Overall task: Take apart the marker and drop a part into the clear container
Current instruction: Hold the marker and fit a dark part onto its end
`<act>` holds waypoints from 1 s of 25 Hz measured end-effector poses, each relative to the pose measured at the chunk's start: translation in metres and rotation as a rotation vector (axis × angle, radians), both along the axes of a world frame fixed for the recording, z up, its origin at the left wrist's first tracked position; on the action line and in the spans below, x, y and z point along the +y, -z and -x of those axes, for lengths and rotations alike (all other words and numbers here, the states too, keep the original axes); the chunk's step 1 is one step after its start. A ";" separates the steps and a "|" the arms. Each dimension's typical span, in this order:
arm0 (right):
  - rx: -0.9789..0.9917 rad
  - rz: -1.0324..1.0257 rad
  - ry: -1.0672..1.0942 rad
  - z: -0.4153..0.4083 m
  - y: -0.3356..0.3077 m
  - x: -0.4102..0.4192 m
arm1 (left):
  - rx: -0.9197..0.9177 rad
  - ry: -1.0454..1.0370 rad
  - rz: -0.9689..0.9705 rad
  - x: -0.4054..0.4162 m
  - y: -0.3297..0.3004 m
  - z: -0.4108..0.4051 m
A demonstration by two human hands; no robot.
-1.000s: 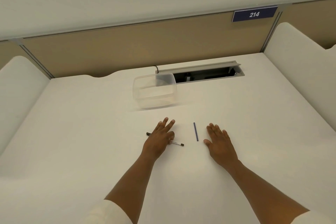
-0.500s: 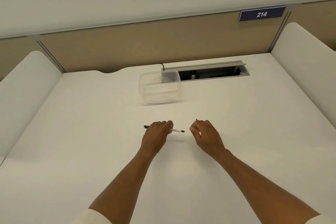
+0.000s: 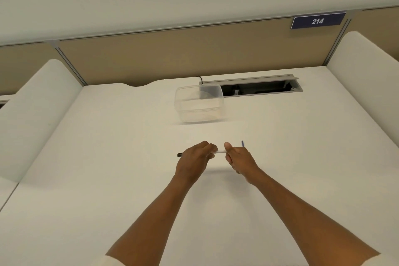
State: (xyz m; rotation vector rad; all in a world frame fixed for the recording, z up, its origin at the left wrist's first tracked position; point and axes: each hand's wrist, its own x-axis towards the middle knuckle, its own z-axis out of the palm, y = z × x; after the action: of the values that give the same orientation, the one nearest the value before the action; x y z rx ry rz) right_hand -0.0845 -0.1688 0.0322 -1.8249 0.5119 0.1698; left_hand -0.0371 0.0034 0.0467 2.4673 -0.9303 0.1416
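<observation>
A thin white marker [image 3: 220, 152] with a black end lies level between my two hands, just above the white desk [image 3: 108, 157]. My left hand [image 3: 195, 158] is closed around its left half, the black tip poking out on the left. My right hand [image 3: 237, 158] is closed on its right end. Just behind my right hand a thin blue rod [image 3: 242, 143] shows only its far tip. The clear container [image 3: 199, 103], with nothing inside, stands farther back on the desk, beyond my hands.
An open cable slot [image 3: 259, 87] with a grey lid runs behind the container, a black cable beside it. Tan partition panels close the back, with a blue sign reading 214 [image 3: 317, 20]. White rounded dividers stand at the left [image 3: 38, 110] and right [image 3: 362, 67].
My hands were flat on the desk, then closed around the marker and lifted it. My right hand moved left over the blue rod and took the marker's right end.
</observation>
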 end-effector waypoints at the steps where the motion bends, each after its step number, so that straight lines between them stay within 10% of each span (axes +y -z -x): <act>1: 0.009 -0.009 0.016 -0.001 -0.001 0.003 | 0.028 0.006 0.021 0.002 -0.001 -0.003; 18: -0.207 0.221 -0.059 -0.017 -0.008 0.010 | 0.434 0.098 0.095 0.015 -0.018 -0.046; 25: -0.007 -0.090 0.001 -0.029 -0.016 -0.015 | 0.337 0.070 0.076 0.007 -0.016 -0.051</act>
State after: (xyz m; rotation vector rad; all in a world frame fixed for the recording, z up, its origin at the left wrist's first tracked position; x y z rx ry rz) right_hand -0.0560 -0.1837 0.0480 -1.7369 0.4924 0.1828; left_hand 0.0136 0.0102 0.0625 2.2894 -0.8448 -0.2515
